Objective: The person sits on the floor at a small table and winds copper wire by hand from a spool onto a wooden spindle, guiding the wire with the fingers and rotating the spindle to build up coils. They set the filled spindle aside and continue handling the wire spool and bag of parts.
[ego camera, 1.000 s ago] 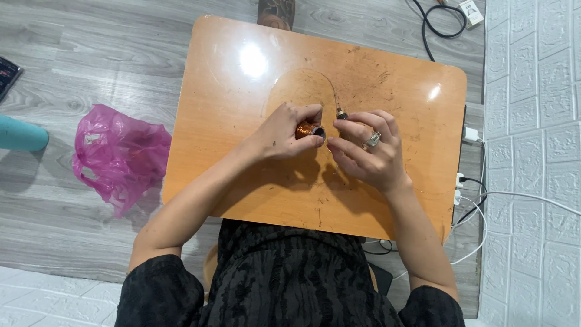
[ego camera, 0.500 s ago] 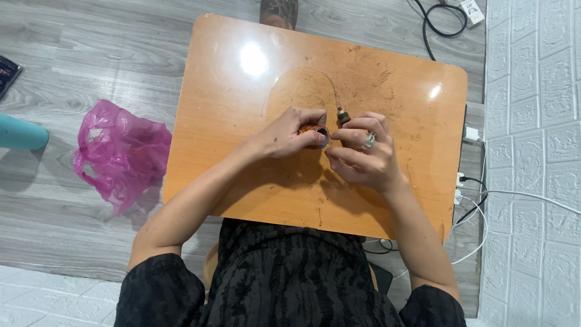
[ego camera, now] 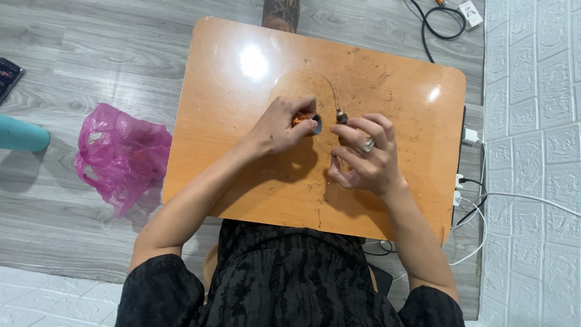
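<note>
1. Far left on the floor lie a teal cylinder (ego camera: 21, 134) and a pink bag (ego camera: 121, 154), both well apart from the table (ego camera: 242, 194).
2. My left hand (ego camera: 279, 128) rests near the table middle, its fingers clamped on a small coil (ego camera: 307, 122) of copper colour.
3. A thin wire (ego camera: 315, 72) loops from the coil toward the far edge and comes back down to a small metal tip (ego camera: 342, 117).
4. My right hand (ego camera: 366, 158) is just beside that tip, fingers bent and close together; whether they really pinch the wire I cannot tell.
5. I judge the step is handling the wire between coil and tip; a next move calls for a steady coil and a soft pull.
6. Bare table lies all around both hands, more on the left side. Cables (ego camera: 478, 203) hang off the right edge, beside the wall.
</note>
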